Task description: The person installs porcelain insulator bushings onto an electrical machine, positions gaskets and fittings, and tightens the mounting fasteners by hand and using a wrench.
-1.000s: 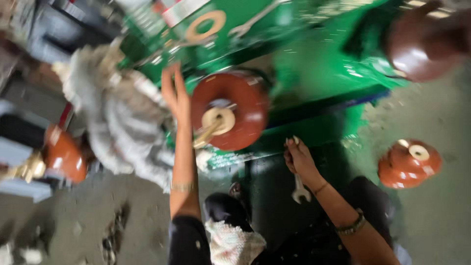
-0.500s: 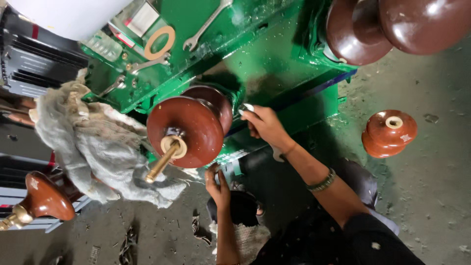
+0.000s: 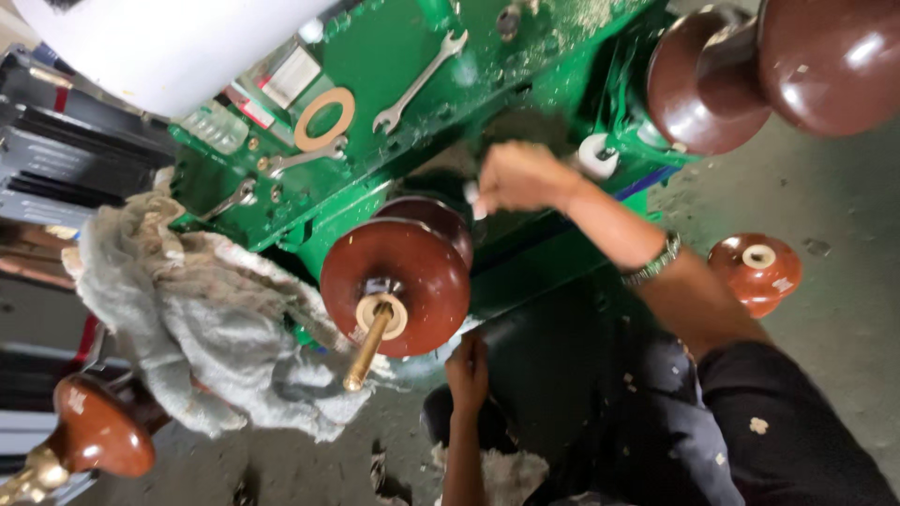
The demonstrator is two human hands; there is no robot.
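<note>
Reaching up from the bottom of the view, the left hand rests its fingers against the lower rim of the brown ribbed insulator, which is mounted on the near edge of the green machine top; whether the fingers clasp anything there cannot be told. A brass stud sticks out of the insulator's middle toward the camera, through a pale washer. Just left of it a grey rag hangs over the machine's near left corner. Above and right of the insulator, the right hand is curled tight around a small pale object, too blurred to name, held against the machine's near edge; a beaded bracelet sits on that wrist. A loose brown insulator stands on the concrete floor to the right. Farther back on the green top lie a tan ring gasket and a steel spanner, well apart from both hands. Two large brown insulators stand at the far right corner.
</note>
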